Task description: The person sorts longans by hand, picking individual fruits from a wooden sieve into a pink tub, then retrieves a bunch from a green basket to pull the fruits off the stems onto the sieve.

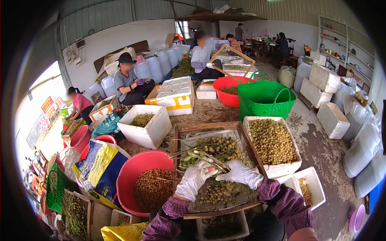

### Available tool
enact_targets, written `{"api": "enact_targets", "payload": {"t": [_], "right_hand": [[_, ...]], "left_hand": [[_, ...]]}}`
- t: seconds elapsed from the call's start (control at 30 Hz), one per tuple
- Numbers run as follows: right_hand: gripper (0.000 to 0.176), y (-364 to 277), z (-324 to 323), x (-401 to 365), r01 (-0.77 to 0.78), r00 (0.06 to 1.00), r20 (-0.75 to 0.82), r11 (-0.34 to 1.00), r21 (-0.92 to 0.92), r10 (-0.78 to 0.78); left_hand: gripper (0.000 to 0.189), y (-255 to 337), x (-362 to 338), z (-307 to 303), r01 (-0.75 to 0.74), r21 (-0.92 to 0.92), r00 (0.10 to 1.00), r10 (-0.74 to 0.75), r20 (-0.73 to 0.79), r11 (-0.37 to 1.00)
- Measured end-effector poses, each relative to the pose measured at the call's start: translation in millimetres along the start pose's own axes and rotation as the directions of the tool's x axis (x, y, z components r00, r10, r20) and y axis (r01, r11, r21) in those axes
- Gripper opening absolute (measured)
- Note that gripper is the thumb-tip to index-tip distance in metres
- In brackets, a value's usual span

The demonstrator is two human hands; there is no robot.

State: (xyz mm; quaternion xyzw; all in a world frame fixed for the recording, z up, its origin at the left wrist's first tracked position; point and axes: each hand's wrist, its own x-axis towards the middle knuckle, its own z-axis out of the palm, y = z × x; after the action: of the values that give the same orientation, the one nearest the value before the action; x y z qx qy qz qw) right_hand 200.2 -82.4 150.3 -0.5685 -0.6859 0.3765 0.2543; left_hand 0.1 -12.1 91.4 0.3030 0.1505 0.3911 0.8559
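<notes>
My left hand (pixel 194 179), in a white glove with a bare fingertip showing, is closed around a bunch of fruit stems (pixel 214 161). The gloved right hand (pixel 240 174) grips the thicker end of the same bunch from the right. Both hands are above a wood-framed wire-mesh screen (pixel 233 204). Small round yellow-brown fruits (pixel 217 193) and leafy twigs lie on the mesh under and beyond my hands. To the left, a red tub (pixel 125 182) holds many loose fruits. A white foam box (pixel 274 170) at the right is full of similar fruits.
A smaller foam box (pixel 319 188) with some fruits sits at right. Beyond the screen stand a green basket (pixel 257 100), a red basin (pixel 225 98) and a foam box (pixel 161 124). Seated people work behind; one person (pixel 201 56) holds a wooden frame (pixel 235 60). White jugs (pixel 364 148) line the right.
</notes>
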Motion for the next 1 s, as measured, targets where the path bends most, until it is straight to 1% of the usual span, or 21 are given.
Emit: {"api": "enact_targets", "payload": {"t": [0.03,0.07,0.13,0.17,0.2,0.27,0.3,0.33,0.37,0.43,0.5,0.53,0.63,0.67,0.73,0.77,0.8,0.83,0.9,0.93,1.0], "right_hand": [[0.046,2.2,0.2,2.3,0.078,0.996,-0.033,0.993,-0.091,-0.081],[0.044,2.8,0.9,2.6,0.015,1.0,-0.023,0.984,-0.179,-0.019],[0.039,-8.7,2.9,0.7,-0.016,0.992,-0.124,0.974,-0.226,-0.012],[0.037,-7.2,4.4,2.1,-0.022,0.988,-0.155,0.973,-0.23,-0.015],[0.034,-6.2,5.1,2.0,0.06,0.973,-0.203,0.969,-0.24,-0.11],[0.031,-9.6,-1.6,-0.2,-0.042,0.983,-0.17,0.989,0.142,0.066],[0.029,-12.1,-4.9,-1.1,-0.094,0.982,-0.124,0.94,0.328,0.142],[0.025,-10.5,-5.7,0.2,-0.023,0.978,-0.179,0.906,0.423,0.108],[0.025,-8.9,-6.7,2.5,0.01,0.978,-0.192,0.891,0.453,0.086],[0.024,-5.2,-7.1,6.9,0.074,0.975,-0.216,0.854,0.515,0.045],[0.019,2.3,-3.0,12.2,0.078,0.985,-0.17,0.772,0.631,0.04],[0.018,9.7,-1.6,16.9,0.082,0.987,-0.159,0.735,0.673,0.036],[0.015,17.4,0.3,20.4,0.086,0.979,-0.19,0.691,0.718,0.075],[0.016,24.1,2.6,22.3,0.1,0.975,-0.209,0.677,0.729,0.081],[0.015,28.4,9.9,20.3,0.143,0.957,-0.267,0.613,0.777,0.115],[0.015,35.5,13.1,21.3,0.112,0.959,-0.233,0.541,0.833,0.161],[0.014,41.1,13.3,21.2,0.126,0.946,-0.268,0.555,0.822,0.182],[0.014,39.5,8.8,19.3,0.139,0.932,-0.301,0.569,0.81,0.201],[0.013,53.6,-6.6,18.5,0.211,0.905,-0.392,0.624,0.753,0.167],[0.015,56.1,-13.0,17.9,0.188,0.912,-0.373,0.633,0.751,0.172],[0.018,54.0,-16.3,12.1,0.139,0.921,-0.346,0.677,0.723,0.18]], "left_hand": [[0.027,-1.9,-0.2,1.4,-0.033,-0.028,0.999,0.033,-0.002,0.999],[0.025,-6.2,-2.2,0.3,-0.064,-0.056,0.998,0.064,-0.003,0.996],[0.018,-11.9,-1.3,1.9,-0.115,-0.095,0.993,0.112,-0.034,0.989],[0.019,-11.0,1.9,3.6,-0.135,-0.036,0.989,0.132,-0.074,0.99],[0.02,-7.4,3.2,8.0,-0.153,0.024,0.981,0.155,-0.114,0.988],[0.027,3.7,1.4,18.4,-0.196,0.134,0.968,0.214,-0.131,0.971],[0.034,10.2,-4.0,24.9,-0.155,0.279,0.975,0.193,-0.114,0.948],[0.035,11.0,-10.9,33.8,-0.094,0.37,0.986,0.138,-0.094,0.924],[0.035,8.8,-15.7,38.7,-0.036,0.459,0.993,0.082,-0.081,0.888],[0.033,-3.6,-22.0,38.9,-0.129,0.702,0.98,-0.019,0.2,0.7],[0.031,-16.5,-12.4,27.2,-0.075,0.763,0.949,-0.188,0.252,0.642],[0.029,-26.7,-12.1,23.4,-0.118,0.745,0.962,-0.112,0.251,0.657],[0.03,-31.8,-13.9,22.4,-0.025,0.746,0.97,-0.165,0.18,0.665],[0.032,-32.5,-18.3,26.9,0.072,0.815,0.976,-0.21,0.061,0.575],[0.035,-38.7,-15.5,24.1,-0.041,0.977,0.994,-0.095,0.062,0.207],[0.036,-45.7,-15.2,16.4,-0.072,0.997,0.996,-0.044,0.073,0.003],[0.034,-67.0,-9.4,-17.4,-0.26,0.956,0.952,0.13,0.277,-0.138],[0.033,-66.5,-18.8,-20.6,-0.189,0.971,0.982,0.0,0.191,-0.144],[0.03,-58.9,-30.8,-25.7,-0.059,0.982,0.97,-0.242,0.015,-0.178],[0.03,-66.7,-31.6,-36.4,-0.147,0.959,0.982,-0.153,0.112,-0.243],[0.033,-66.3,-27.5,-40.1,-0.111,0.983,0.984,-0.154,0.088,-0.147]]}}
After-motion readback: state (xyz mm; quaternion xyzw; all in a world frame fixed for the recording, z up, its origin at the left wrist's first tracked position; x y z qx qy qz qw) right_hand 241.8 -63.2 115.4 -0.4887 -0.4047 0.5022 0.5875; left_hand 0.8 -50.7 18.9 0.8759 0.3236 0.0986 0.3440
